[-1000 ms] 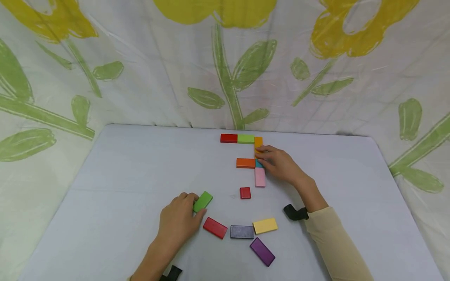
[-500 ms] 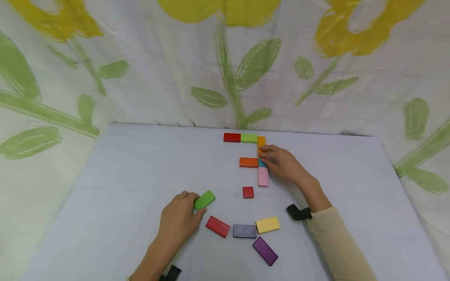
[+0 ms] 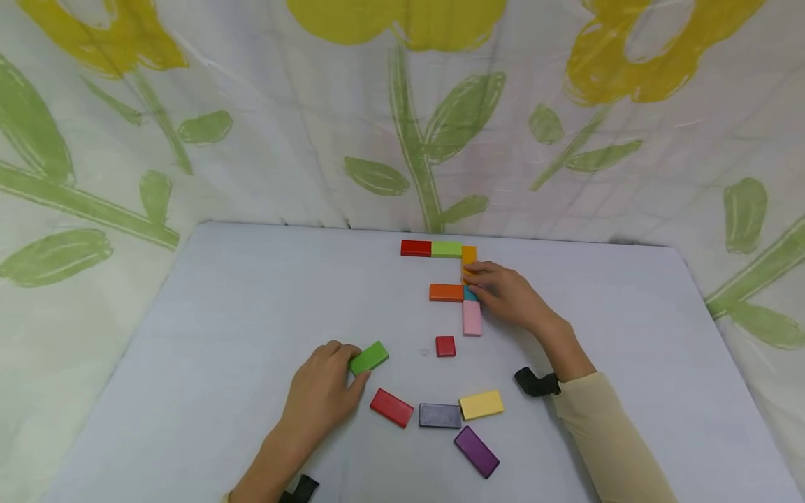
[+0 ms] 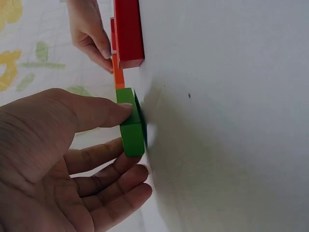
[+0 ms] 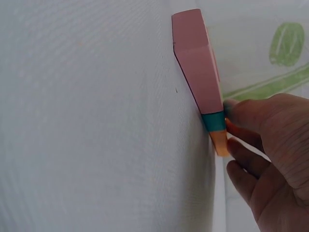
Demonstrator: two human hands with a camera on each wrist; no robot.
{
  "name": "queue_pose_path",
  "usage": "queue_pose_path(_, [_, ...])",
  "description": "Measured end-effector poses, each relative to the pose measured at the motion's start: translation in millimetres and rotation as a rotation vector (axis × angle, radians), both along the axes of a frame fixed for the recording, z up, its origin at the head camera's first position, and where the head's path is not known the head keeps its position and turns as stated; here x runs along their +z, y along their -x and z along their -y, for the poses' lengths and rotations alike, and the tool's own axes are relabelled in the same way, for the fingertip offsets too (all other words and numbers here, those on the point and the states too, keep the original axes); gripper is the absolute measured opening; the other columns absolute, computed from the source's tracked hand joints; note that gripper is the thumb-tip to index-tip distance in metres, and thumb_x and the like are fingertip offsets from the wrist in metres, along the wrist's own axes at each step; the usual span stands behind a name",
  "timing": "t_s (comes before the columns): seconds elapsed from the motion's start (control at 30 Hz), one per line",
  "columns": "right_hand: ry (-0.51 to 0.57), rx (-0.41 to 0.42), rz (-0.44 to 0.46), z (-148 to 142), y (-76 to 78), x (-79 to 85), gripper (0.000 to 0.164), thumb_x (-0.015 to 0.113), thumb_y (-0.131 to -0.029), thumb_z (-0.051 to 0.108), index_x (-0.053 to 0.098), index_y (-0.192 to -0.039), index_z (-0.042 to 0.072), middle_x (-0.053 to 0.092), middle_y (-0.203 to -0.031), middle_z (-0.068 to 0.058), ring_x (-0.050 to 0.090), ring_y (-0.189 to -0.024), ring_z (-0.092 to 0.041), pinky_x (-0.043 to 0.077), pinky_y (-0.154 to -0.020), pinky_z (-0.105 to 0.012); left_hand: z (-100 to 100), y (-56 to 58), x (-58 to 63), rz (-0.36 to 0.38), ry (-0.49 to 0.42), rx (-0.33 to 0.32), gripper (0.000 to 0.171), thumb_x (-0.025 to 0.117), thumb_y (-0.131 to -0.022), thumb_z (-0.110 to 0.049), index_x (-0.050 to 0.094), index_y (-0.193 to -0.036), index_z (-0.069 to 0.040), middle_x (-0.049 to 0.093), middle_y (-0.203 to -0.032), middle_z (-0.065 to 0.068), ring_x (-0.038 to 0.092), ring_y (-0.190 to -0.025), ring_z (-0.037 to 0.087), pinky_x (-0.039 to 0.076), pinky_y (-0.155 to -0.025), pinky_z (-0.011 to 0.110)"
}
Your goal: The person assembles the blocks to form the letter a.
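Observation:
My left hand (image 3: pixel 322 391) pinches a green block (image 3: pixel 370 358) between thumb and fingertips, low over the white table left of centre. The left wrist view shows the thumb on one face of that green block (image 4: pixel 131 123), the other fingers loosely bent below. Farther back, my right hand (image 3: pixel 508 297) rests its fingertips on a yellow-orange block (image 3: pixel 468 255) and its thumb at a small teal block (image 3: pixel 469 293). These join a pink block (image 3: pixel 472 318), an orange block (image 3: pixel 446 293), a light green block (image 3: pixel 446 249) and a dark red block (image 3: pixel 416 249) in one angular figure.
A small red square block (image 3: pixel 445 346) lies in front of the figure. Nearer are a red block (image 3: pixel 392 408), a grey block (image 3: pixel 440 416), a yellow block (image 3: pixel 481 405) and a purple block (image 3: pixel 476 452). A flower-printed curtain (image 3: pixel 283 140) hangs behind the table (image 3: pixel 207 363).
The green block in my left hand has turned slightly clockwise. My right hand keeps its place at the figure. The whole head view has shifted a little.

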State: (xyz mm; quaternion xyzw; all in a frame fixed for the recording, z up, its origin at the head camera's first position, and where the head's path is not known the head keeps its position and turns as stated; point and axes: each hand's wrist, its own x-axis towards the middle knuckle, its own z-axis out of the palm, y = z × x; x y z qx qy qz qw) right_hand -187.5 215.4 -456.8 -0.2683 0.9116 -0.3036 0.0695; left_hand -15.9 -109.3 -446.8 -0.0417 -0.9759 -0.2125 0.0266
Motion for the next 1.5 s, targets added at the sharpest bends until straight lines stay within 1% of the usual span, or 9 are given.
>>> queue_pose_path(0.23, [-0.007, -0.003, -0.010, -1, 1.4, -1.9, 0.035, 0.069, -0.102, 0.009, 0.070, -0.136, 0.002, 0.063, -0.150, -0.017, 0.055, -0.145, -0.040, 0.046, -0.120, -0.057, 2, 7.6, -2.5, -0.049, -0.006, -0.027, 0.032, 0.087, -0.086, -0.017, 0.076, -0.114, -0.005, 0.072, -0.105, 0.007, 0.066, -0.091, 0.020, 0.060, -0.073, 0.035])
queue_pose_path(0.33, [-0.008, -0.006, -0.011, -2, 2.4, -1.5, 0.035, 0.069, -0.102, 0.009, 0.070, -0.136, 0.002, 0.063, -0.150, -0.016, 0.055, -0.146, -0.039, 0.045, -0.121, -0.057, 3, 12.5, -3.1, -0.051, -0.013, -0.042, 0.033, 0.087, -0.087, -0.017, 0.076, -0.115, -0.005, 0.073, -0.106, 0.008, 0.067, -0.092, 0.021, 0.061, -0.075, 0.036])
queue_pose_path(0.47, [-0.018, -0.005, -0.011, -1, 3.9, 0.6, 0.035, 0.068, -0.102, 0.008, 0.070, -0.136, 0.002, 0.063, -0.151, -0.016, 0.054, -0.146, -0.039, 0.045, -0.121, -0.057, 4, 20.8, -4.3, -0.054, -0.022, -0.063, 0.034, 0.086, -0.088, -0.017, 0.076, -0.117, -0.004, 0.074, -0.108, 0.008, 0.068, -0.095, 0.022, 0.061, -0.078, 0.037])
queue_pose_path(0.63, [-0.010, -0.002, -0.015, -2, 5.4, -1.1, 0.035, 0.068, -0.102, 0.008, 0.070, -0.136, 0.001, 0.063, -0.150, -0.017, 0.055, -0.145, -0.039, 0.046, -0.120, -0.057, 5, 31.8, -2.0, -0.064, -0.033, -0.089, 0.033, 0.086, -0.089, -0.017, 0.075, -0.117, -0.003, 0.074, -0.108, 0.009, 0.068, -0.095, 0.022, 0.062, -0.078, 0.037])
queue_pose_path(0.77, [0.003, -0.006, -0.012, -3, 1.9, -5.4, 0.034, 0.069, -0.102, 0.009, 0.071, -0.135, 0.001, 0.064, -0.149, -0.017, 0.056, -0.144, -0.040, 0.046, -0.120, -0.057, 4, 39.4, 0.5, -0.049, -0.040, -0.100, 0.033, 0.085, -0.089, -0.017, 0.075, -0.118, -0.004, 0.073, -0.110, 0.008, 0.067, -0.097, 0.023, 0.062, -0.079, 0.038])
queue_pose_path(0.93, [-0.027, -0.008, 0.005, -7, -6.7, -10.9, 0.034, 0.070, -0.101, 0.009, 0.071, -0.135, 0.003, 0.065, -0.149, -0.016, 0.057, -0.144, -0.039, 0.048, -0.118, -0.056, 0, 45.9, -2.1, -0.005, -0.039, -0.130, 0.033, 0.083, -0.091, -0.017, 0.074, -0.120, -0.004, 0.072, -0.114, 0.009, 0.068, -0.104, 0.025, 0.062, -0.084, 0.041])
queue_pose_path(1.13, [-0.006, 0.000, -0.032, -7, -6.2, -7.6, 0.033, 0.070, -0.101, 0.009, 0.072, -0.134, 0.002, 0.066, -0.147, -0.016, 0.059, -0.141, -0.038, 0.048, -0.118, -0.057, -5, 61.3, -3.4, -0.039, -0.054, -0.155, 0.033, 0.082, -0.093, -0.017, 0.073, -0.121, -0.002, 0.072, -0.114, 0.011, 0.067, -0.103, 0.026, 0.062, -0.085, 0.041])
queue_pose_path(1.27, [-0.005, 0.008, -0.028, -5, -3.6, -5.2, 0.033, 0.070, -0.101, 0.009, 0.072, -0.134, 0.002, 0.066, -0.147, -0.016, 0.059, -0.142, -0.038, 0.048, -0.118, -0.056, -7, 72.1, -1.7, -0.023, -0.046, -0.177, 0.032, 0.079, -0.095, -0.018, 0.072, -0.122, -0.002, 0.071, -0.115, 0.011, 0.066, -0.103, 0.025, 0.062, -0.086, 0.041])
queue_pose_path(1.5, [-0.011, 0.020, -0.046, -2, -0.2, -1.3, 0.034, 0.069, -0.102, 0.011, 0.071, -0.135, 0.002, 0.065, -0.147, -0.016, 0.059, -0.141, -0.037, 0.049, -0.117, -0.056, -14, 91.4, 1.4, -0.005, -0.027, -0.184, 0.033, 0.078, -0.096, -0.019, 0.072, -0.124, -0.003, 0.071, -0.118, 0.012, 0.066, -0.107, 0.027, 0.062, -0.089, 0.043])
